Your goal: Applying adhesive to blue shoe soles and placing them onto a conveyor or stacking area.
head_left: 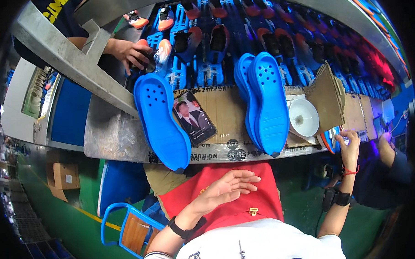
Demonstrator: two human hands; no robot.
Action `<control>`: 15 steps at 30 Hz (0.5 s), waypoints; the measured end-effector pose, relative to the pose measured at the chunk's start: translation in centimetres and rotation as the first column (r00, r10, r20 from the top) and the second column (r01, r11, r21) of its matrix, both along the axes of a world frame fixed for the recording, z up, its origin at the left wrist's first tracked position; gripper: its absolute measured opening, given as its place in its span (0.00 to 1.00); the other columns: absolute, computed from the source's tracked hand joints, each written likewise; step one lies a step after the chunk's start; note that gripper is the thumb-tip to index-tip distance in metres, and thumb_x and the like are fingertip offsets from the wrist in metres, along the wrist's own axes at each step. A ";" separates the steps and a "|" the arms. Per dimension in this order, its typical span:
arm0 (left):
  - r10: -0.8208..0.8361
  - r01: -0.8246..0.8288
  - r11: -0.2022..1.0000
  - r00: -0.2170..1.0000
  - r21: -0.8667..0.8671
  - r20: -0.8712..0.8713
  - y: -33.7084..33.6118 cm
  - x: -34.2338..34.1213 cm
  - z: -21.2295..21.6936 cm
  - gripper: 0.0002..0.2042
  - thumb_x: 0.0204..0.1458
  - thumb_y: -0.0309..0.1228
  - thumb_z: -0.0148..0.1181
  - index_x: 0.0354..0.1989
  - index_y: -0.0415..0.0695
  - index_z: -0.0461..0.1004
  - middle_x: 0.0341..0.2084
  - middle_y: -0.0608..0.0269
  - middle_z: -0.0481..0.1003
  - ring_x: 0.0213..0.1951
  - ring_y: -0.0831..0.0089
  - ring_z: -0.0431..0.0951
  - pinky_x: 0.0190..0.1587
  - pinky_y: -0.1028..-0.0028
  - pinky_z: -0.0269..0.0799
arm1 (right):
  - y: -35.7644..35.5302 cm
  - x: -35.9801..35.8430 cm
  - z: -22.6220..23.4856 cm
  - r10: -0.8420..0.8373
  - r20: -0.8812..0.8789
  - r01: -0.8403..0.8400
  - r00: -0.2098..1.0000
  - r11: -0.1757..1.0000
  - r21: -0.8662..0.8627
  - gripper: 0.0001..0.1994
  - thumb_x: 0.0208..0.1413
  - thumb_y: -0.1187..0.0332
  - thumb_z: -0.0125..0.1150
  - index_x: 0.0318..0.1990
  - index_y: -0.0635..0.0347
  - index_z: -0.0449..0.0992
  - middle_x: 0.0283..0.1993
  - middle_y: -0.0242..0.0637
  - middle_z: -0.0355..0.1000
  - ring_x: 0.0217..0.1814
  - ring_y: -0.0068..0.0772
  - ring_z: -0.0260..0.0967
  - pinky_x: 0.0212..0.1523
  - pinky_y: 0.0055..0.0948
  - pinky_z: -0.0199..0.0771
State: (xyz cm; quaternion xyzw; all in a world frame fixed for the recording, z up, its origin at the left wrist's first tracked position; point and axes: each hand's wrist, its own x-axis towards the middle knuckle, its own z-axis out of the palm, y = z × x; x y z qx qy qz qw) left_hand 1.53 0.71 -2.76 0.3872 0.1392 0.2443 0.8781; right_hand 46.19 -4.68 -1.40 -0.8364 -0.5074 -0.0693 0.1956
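The left hand [226,187] hangs open, palm up, over a red apron [223,194], holding nothing; nearest it a single blue shoe sole [161,121] overhangs the tabletop [111,135] edge beside a phone [194,118]. The right hand [348,146] reaches a small blue item at the tabletop's right end, grip unclear. Stacked blue soles [265,102] lean nearby

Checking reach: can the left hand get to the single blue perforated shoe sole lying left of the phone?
Probably yes: the left hand hovers open and empty over the red apron, and nothing lies between it and the blue perforated shoe sole overhanging the table edge.
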 end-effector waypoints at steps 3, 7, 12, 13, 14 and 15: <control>-0.008 0.008 0.999 1.000 0.035 0.003 0.4 0.5 -0.1 0.28 0.61 0.35 0.55 0.66 0.39 0.54 0.63 0.49 0.62 0.60 0.63 0.68 0.63 0.65 0.61 | 0.0 1.1 -0.3 0.003 -0.085 -0.004 0.996 1.000 -0.017 0.09 0.47 0.68 0.70 0.34 0.62 0.79 0.42 0.40 0.73 0.47 0.41 0.67 0.50 0.35 0.65; 0.067 -0.034 0.979 0.984 0.199 -0.165 1.2 1.5 0.5 0.23 0.59 0.28 0.58 0.61 0.38 0.60 0.59 0.52 0.67 0.55 0.69 0.72 0.57 0.71 0.68 | -0.2 1.9 -0.2 0.029 -0.387 -0.014 0.922 0.999 0.043 0.09 0.48 0.70 0.69 0.31 0.65 0.76 0.36 0.35 0.73 0.38 0.28 0.66 0.44 0.27 0.66; 0.336 -0.093 0.836 0.865 0.541 -0.372 2.8 3.1 1.5 0.15 0.58 0.26 0.60 0.52 0.37 0.68 0.48 0.58 0.73 0.44 0.78 0.77 0.44 0.77 0.73 | 0.0 2.0 3.3 0.133 -0.416 -0.003 0.899 0.954 0.299 0.04 0.56 0.73 0.64 0.35 0.64 0.76 0.31 0.26 0.72 0.31 0.16 0.63 0.34 0.18 0.64; 0.435 -0.121 0.783 0.808 0.610 -0.398 3.1 3.4 1.6 0.14 0.57 0.27 0.61 0.49 0.37 0.69 0.45 0.60 0.74 0.41 0.80 0.77 0.40 0.78 0.74 | 0.2 1.6 4.6 0.095 -0.413 0.057 0.906 0.938 0.341 0.03 0.58 0.74 0.62 0.37 0.64 0.76 0.32 0.25 0.71 0.32 0.12 0.62 0.33 0.16 0.62; 0.538 -0.159 0.708 0.753 0.688 -0.380 3.4 4.0 1.6 0.15 0.57 0.28 0.62 0.49 0.37 0.67 0.41 0.61 0.73 0.35 0.80 0.77 0.36 0.78 0.73 | 0.2 1.1 5.9 0.177 -0.340 -0.021 0.924 0.908 0.418 0.03 0.59 0.75 0.62 0.38 0.64 0.76 0.35 0.25 0.71 0.32 0.11 0.61 0.33 0.14 0.60; 0.535 -0.157 0.710 0.754 0.686 -0.381 3.8 4.4 1.5 0.15 0.57 0.28 0.62 0.49 0.37 0.67 0.41 0.61 0.73 0.35 0.80 0.77 0.36 0.78 0.73 | 0.3 0.2 7.2 0.184 -0.293 -0.020 0.938 0.875 0.484 0.03 0.59 0.76 0.61 0.39 0.64 0.76 0.37 0.25 0.71 0.32 0.10 0.60 0.33 0.13 0.59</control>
